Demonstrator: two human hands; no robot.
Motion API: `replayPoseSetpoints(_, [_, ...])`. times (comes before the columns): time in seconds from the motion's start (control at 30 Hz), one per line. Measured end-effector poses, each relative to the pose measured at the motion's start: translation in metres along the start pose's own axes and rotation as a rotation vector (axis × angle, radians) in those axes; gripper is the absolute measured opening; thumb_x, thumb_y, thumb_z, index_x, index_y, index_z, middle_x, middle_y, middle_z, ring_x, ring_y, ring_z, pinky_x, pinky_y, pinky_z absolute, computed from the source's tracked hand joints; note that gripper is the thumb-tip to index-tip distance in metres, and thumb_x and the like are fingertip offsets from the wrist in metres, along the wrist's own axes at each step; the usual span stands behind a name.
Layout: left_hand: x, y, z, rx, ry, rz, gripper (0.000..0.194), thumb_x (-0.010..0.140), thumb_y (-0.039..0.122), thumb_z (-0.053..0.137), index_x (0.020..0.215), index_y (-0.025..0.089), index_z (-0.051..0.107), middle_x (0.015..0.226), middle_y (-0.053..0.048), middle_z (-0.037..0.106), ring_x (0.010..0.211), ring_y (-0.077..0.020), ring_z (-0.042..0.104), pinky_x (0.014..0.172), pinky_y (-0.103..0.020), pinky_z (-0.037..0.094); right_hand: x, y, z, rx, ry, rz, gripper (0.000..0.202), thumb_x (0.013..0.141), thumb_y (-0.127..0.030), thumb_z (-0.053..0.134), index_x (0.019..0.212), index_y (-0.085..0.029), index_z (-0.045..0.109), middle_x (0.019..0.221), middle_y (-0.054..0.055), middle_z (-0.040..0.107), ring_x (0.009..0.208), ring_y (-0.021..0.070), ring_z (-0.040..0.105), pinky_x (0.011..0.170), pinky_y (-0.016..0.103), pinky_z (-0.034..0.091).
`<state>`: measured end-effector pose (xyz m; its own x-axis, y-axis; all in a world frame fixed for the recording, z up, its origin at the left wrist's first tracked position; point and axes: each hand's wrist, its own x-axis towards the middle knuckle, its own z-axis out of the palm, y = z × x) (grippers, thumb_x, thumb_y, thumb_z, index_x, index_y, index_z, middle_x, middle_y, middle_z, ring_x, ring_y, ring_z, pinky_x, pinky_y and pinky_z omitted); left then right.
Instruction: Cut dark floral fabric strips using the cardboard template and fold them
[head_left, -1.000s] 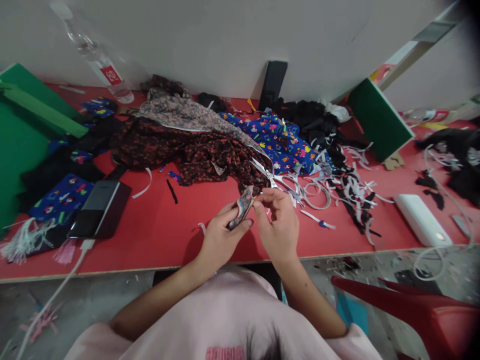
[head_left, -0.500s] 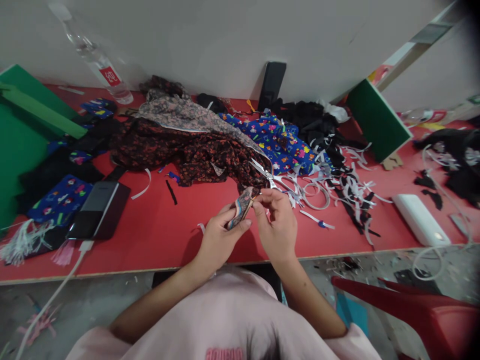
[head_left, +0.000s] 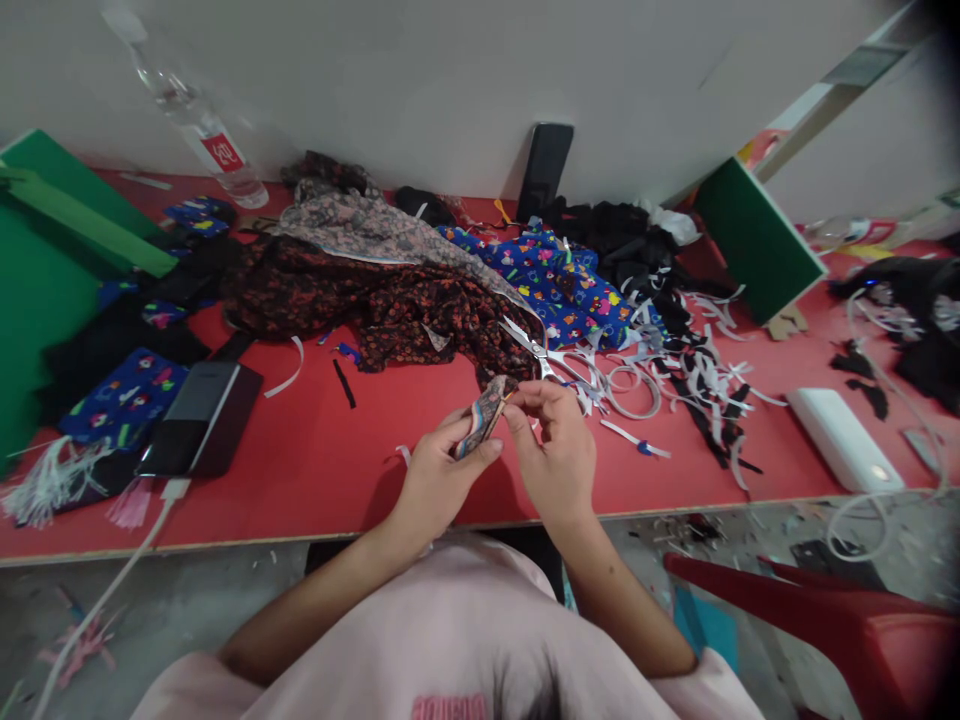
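My left hand (head_left: pixel 439 465) is closed on a small folded piece of patterned fabric (head_left: pixel 484 412), greyish with a pale blue and white edge. The thumb lies along its near side. My right hand (head_left: pixel 556 450) is pinched at the upper end of this piece. A tiny orange-tan bit shows at its fingertips, too small to name. Just beyond the hands, metal scissors (head_left: pixel 551 358) lie partly open on the dark floral cloth (head_left: pixel 420 310), with a roll of white tape (head_left: pixel 634 392) to their right.
Blue printed cloth (head_left: pixel 577 290), black fabric and white strip scraps (head_left: pixel 720 400) cover the back right. A black power bank (head_left: pixel 199 420) is at left, a white one (head_left: pixel 844 440) at right. A phone (head_left: pixel 546 170) and a bottle (head_left: pixel 217 150) lean against the wall. Green panels (head_left: pixel 757 240) flank the red table.
Both hands stay almost in place around the fabric piece. The right fingers have shifted very slightly at its upper end. Nothing on the table has moved.
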<state>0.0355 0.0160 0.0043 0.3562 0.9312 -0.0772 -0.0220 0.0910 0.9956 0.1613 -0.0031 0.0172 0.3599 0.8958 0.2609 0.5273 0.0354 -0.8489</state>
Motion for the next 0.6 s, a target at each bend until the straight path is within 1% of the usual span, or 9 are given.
replayPoseSetpoints(0.2, [-0.0003, -0.0001, -0.0002, 0.024, 0.007, 0.007, 0.032, 0.079, 0.025, 0.059, 0.11, 0.022, 0.065, 0.113, -0.004, 0.064, 0.109, -0.0202, 0.056, 0.098, -0.034, 0.039, 0.0026, -0.0021, -0.0016, -0.024, -0.011, -0.01, 0.013, 0.084, -0.027, 0.054, 0.096, -0.022, 0.052, 0.085, 0.001, 0.066, 0.076, 0.0155, 0.063, 0.067, 0.029, 0.051])
replayPoseSetpoints(0.6, [-0.0019, -0.0023, 0.0004, -0.069, -0.016, -0.083, 0.036, 0.08, 0.031, 0.059, 0.114, 0.021, 0.063, 0.105, -0.002, 0.067, 0.101, -0.0195, 0.058, 0.092, -0.032, 0.043, 0.0008, 0.0038, 0.0024, -0.107, -0.009, -0.108, 0.014, 0.087, -0.026, 0.048, 0.1, -0.022, 0.051, 0.088, 0.002, 0.063, 0.079, 0.0159, 0.061, 0.073, 0.031, 0.051])
